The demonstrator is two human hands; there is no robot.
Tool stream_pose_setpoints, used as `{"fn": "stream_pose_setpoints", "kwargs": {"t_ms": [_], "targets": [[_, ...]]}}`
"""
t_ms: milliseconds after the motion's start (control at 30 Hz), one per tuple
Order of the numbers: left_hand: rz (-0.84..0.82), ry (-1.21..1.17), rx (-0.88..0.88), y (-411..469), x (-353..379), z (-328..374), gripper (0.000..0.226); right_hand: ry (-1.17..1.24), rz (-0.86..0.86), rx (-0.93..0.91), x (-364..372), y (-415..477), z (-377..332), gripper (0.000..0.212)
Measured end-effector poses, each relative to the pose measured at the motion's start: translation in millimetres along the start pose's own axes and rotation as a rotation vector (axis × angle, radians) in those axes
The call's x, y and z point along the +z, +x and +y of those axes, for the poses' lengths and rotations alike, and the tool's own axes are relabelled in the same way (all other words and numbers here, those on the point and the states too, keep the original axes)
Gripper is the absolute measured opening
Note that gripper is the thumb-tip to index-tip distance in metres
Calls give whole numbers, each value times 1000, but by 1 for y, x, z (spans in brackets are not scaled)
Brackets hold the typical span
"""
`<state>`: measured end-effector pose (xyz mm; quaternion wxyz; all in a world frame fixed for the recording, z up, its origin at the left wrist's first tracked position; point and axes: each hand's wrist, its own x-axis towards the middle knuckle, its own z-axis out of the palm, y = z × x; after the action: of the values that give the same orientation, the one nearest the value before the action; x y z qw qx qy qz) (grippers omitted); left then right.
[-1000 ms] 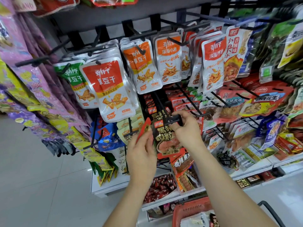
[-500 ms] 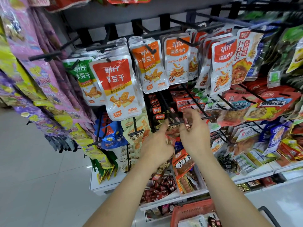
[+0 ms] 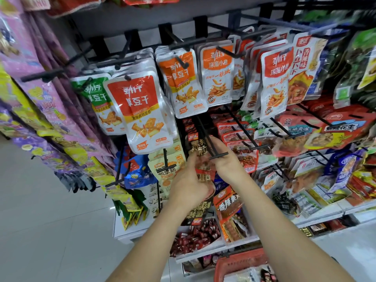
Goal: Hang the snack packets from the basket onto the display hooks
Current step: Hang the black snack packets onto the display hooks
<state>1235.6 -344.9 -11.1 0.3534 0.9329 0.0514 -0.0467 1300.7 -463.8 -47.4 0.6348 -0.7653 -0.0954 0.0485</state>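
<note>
Change since a second ago: packet [image 3: 199, 149] no longer at hook tip, now threaded on hook [image 3: 218, 156], hanging in front of same-kind row.
Left hand [image 3: 190, 184] dropped lower, grips packet's bottom.
Right hand [image 3: 226, 161] off tip, fingers straight against packet beside rod.
Judgement: this packet nearly hung; next let go, then reach back to basket [image 3: 238, 261], which has more stock in it.
Rack crowded with hung snacks. White shelf [image 3: 213, 251] below holds loose sweets. Pale tiled floor [image 3: 50, 220] at left.
</note>
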Motion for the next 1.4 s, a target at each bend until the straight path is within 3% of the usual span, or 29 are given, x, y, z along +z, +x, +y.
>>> {"fn": "stream_pose_setpoints", "kwargs": {"t_ms": [233, 333, 433, 500, 600, 700, 800, 833, 933, 1000, 1133, 1233, 1333, 1400], "targets": [[62, -76, 98, -26, -5, -7, 51, 108, -6, 118, 8, -5, -23, 46], [110, -87, 124, -41, -12, -10, 32, 144, -102, 254, -8, -36, -28, 22], [149, -390, -18, -56, -18, -14, 29, 160, -264, 342, -29, -76, -31, 17], [156, -667, -128, -66, -19, -17, 32, 146, -323, 391, -42, -102, -24, 25], [169, -980, -158, -80, -23, -15, 27, 272, -372, 389, -53, -130, -17, 32], [192, -1230, -148, -90, -22, -11, 27, 523, -232, 287, -56, -143, -16, 42], [186, -1398, -172, -96, -16, -10, 33, 720, -8, 205, -48, -151, -28, 14], [178, -1450, -185, -97, -14, -9, 32, 763, 25, 192, -44, -154, -34, 14], [181, -1544, -229, -102, -11, -7, 30, 780, 39, 186, -34, -160, -42, 51], [186, -1568, -244, -107, -12, -4, 28, 767, 67, 202, -31, -164, -48, 50], [175, -1540, -258, -114, -15, -5, 22, 727, 163, 235, -27, -168, -58, 25], [146, -1401, -268, -114, -14, -13, 35, 603, 255, 214, -22, -170, -69, 20], [279, -888, -174, -117, -13, -26, 55, 309, 312, 116, -22, -172, -77, 22], [390, -447, 33, -123, -11, -35, 59, 71, 265, 14, -23, -174, -79, 18]]}}
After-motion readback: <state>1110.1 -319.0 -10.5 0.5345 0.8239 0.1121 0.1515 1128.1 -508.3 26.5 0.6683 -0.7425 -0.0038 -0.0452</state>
